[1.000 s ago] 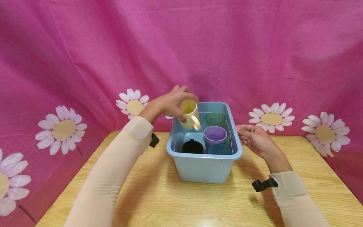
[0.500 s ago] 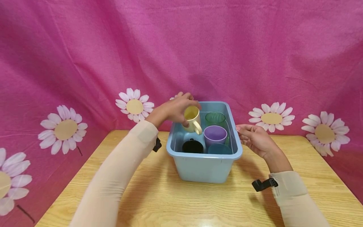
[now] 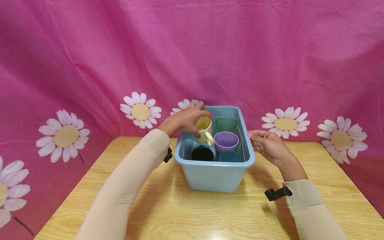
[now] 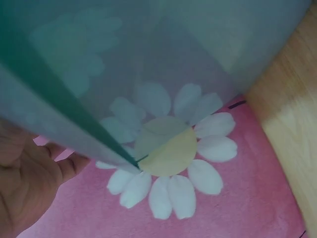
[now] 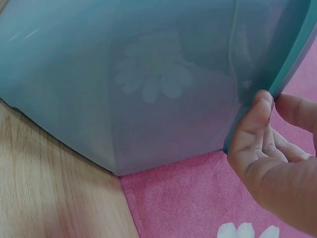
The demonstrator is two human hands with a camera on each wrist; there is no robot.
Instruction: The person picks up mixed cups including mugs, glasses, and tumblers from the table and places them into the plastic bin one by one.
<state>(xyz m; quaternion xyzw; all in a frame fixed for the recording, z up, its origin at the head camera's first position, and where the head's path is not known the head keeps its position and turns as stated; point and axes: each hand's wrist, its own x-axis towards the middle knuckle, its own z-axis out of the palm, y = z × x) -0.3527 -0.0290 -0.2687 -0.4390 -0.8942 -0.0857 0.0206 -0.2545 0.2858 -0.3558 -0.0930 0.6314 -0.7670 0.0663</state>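
Note:
In the head view my left hand (image 3: 190, 120) grips a pale yellow mug (image 3: 204, 132) from above by its upper part. The mug leans a little, its handle toward me, inside the blue plastic tub (image 3: 214, 163). A purple cup (image 3: 226, 141) stands to its right, and a black cup (image 3: 202, 154) sits nearer the front wall. My right hand (image 3: 268, 146) pinches the tub's right rim, and the right wrist view shows fingertips (image 5: 263, 99) on that rim. The left wrist view has my left hand (image 4: 29, 183) partly behind the tub's rim, with the mug hidden.
A green glass bowl (image 3: 226, 124) is at the back right of the tub, and a blue cup (image 3: 230, 156) at the front right. The tub stands on a wooden table (image 3: 192, 213). Behind hangs a pink cloth (image 3: 240, 60) with daisies.
My left hand has moved down and slightly right, bringing the yellow mug from above the tub's left rim to lower inside the tub. The right hand keeps its hold on the rim.

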